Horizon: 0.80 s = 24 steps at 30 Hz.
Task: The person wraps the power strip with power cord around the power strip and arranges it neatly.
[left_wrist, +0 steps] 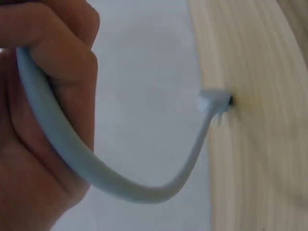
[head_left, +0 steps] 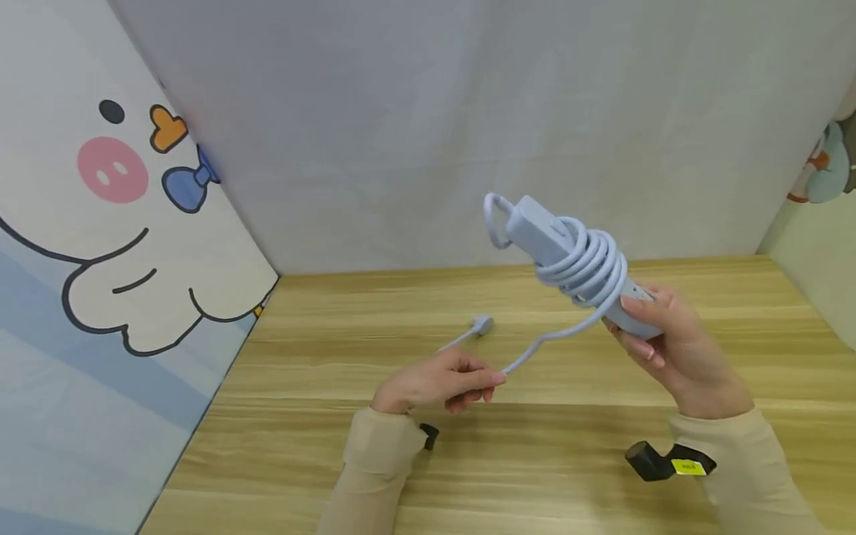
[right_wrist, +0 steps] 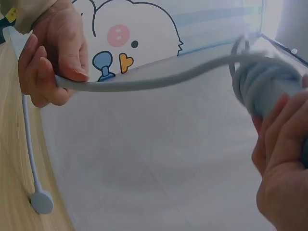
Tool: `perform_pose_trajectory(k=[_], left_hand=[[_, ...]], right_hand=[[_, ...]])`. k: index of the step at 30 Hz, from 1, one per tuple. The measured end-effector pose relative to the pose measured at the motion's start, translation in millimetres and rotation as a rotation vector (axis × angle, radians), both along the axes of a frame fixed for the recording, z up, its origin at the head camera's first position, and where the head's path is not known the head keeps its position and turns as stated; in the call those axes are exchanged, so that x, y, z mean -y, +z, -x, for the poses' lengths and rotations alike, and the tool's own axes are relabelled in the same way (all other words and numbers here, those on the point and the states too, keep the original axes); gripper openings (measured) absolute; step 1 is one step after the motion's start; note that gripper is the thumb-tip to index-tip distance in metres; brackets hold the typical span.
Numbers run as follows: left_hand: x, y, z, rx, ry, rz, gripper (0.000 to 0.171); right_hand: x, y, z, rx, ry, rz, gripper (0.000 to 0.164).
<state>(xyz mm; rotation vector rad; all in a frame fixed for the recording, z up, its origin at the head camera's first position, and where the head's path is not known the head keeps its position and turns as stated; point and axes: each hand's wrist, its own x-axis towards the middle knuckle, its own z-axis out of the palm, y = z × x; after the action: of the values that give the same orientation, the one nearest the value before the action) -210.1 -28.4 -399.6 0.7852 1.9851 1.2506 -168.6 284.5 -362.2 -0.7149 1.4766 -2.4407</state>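
Observation:
A pale blue power strip (head_left: 538, 229) is held tilted above the table, its lower end gripped by my right hand (head_left: 695, 349). Several turns of its cord (head_left: 588, 260) wrap around the strip's middle, and a small loop of cord sticks out at the upper end. From the coil, a length of cord runs down to my left hand (head_left: 441, 379), which pinches it between thumb and fingers. Past the left hand the cord continues to a plug (head_left: 481, 325) at the table; the left wrist view shows the plug's prongs (left_wrist: 220, 118).
The wood-grain table (head_left: 301, 446) meets a pale hanging cloth (head_left: 401, 148) at the back. On the left stands a panel with a cartoon figure (head_left: 114, 171). Black wrist cameras, one of them the right wrist camera (head_left: 652, 461), sit at both sleeves.

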Motion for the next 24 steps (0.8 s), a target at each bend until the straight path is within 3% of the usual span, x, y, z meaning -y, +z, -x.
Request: perform_pose_trajectory(k=[3,5,9,12,15,18,21,24], left_hand=[[4.3,-5.7,5.0,-0.038,0.095,-0.027,0.035],[5.9,-7.4,6.3,-0.121,0.204,-0.043,0.032],[3.8,-5.7,3.6,-0.375,0.453,-0.028,0.03],[-1.4,-2.5,-0.3,-0.595,0.613,0.007,0.033],[-4.0,-0.5,-3.6,-0.78,0.741,0.001,0.038],[-4.5,2.8,-7.2,-0.902,0.821,-0.04,0.043],[-4.7,8.4,-12.0,-0.973,0.84,-0.078,0.046],[-5.6,16.9,-19.4,-0.964,0.836,-0.142,0.045]], right_hand=[[-5.9,-5.1,-2.2,-0.098,0.172,-0.087,0.023],[-6.1,-7.6,-3.5,-0.158,0.288,-0.146,0.032],[5.5,-5.6,-9.8,-0.202,0.45,-0.313,0.058],[18.3,-3.1,-14.1,-0.173,0.531,-0.421,0.055],[28.5,0.1,-18.4,-0.159,0.504,-0.582,0.047],[35.0,0.9,-19.1,-0.18,0.412,-0.761,0.041],[39.7,0.3,-15.6,-0.205,0.301,-0.899,0.038],[41.1,0.8,-12.9,-0.186,0.211,-0.947,0.039]])
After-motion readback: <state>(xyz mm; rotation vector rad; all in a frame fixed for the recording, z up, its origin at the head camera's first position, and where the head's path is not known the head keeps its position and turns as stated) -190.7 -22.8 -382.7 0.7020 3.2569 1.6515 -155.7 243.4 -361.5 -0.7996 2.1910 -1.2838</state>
